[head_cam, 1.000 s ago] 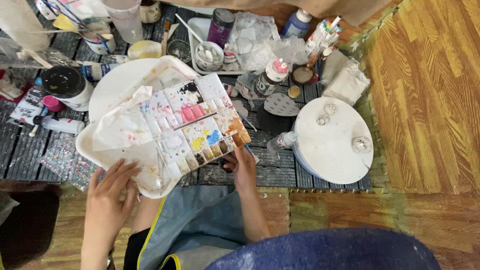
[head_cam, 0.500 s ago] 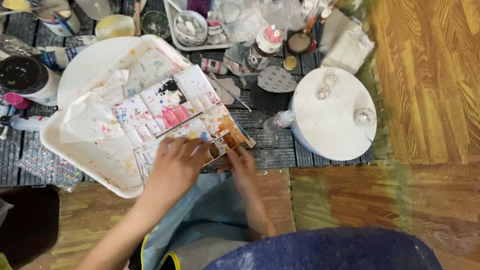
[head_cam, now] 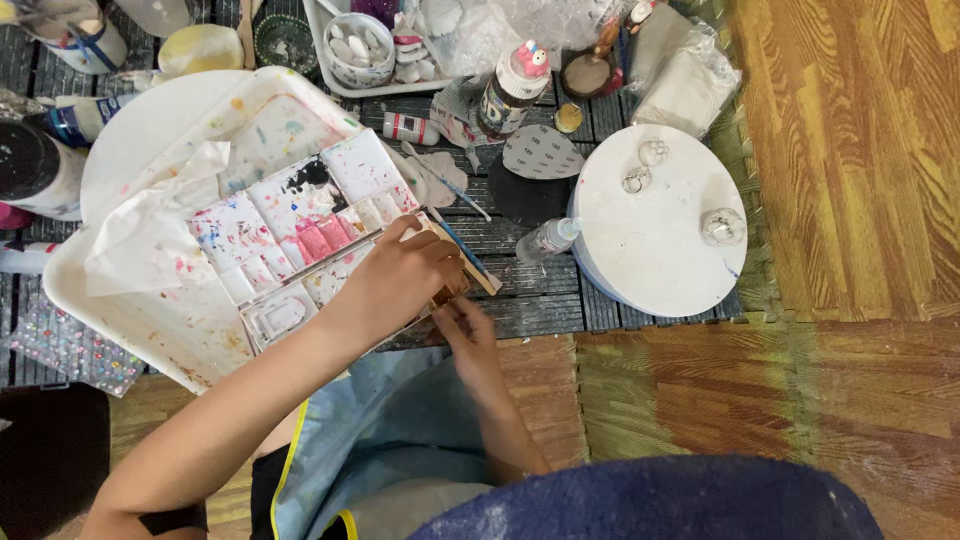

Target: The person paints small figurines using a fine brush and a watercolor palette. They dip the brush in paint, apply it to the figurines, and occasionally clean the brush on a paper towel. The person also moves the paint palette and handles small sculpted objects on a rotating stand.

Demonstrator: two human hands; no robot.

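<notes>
Left hand (head_cam: 405,272) sits mid-frame on the lower right corner of the paint palette (head_cam: 300,235), fingers curled down on its edge; looks like it's gripping something small there, can't tell what. Right hand (head_cam: 468,335) is just below and right of it, fingertips closed on the same palette corner from underneath. Both hands almost touching each other.

Paintbrush (head_cam: 462,243) lies just up-right of the left hand, long axis diagonal from upper left to lower right, lower end tucked by the left hand's knuckles. Left hand is the nearer one. Can't tell if it's actually held.

Palette rests tilted in a white tray (head_cam: 130,300), left-centre of frame, with a crumpled tissue (head_cam: 150,230) on its left side. Wells stained pink, blue, black.

Packages and labels:
- White squeeze bottle (head_cam: 512,90), top centre, pink cap with a little figure on it, dark label band.
- Small clear bottle (head_cam: 548,238) lying on its side, centre, touching the round white board (head_cam: 660,225) at right.
- Grey heart-shaped cutout (head_cam: 542,153) just left of the board's upper edge.
- Small tube (head_cam: 410,128) with red and white label, above the palette.
- Bowl of pale shells (head_cam: 358,48), top centre.
</notes>
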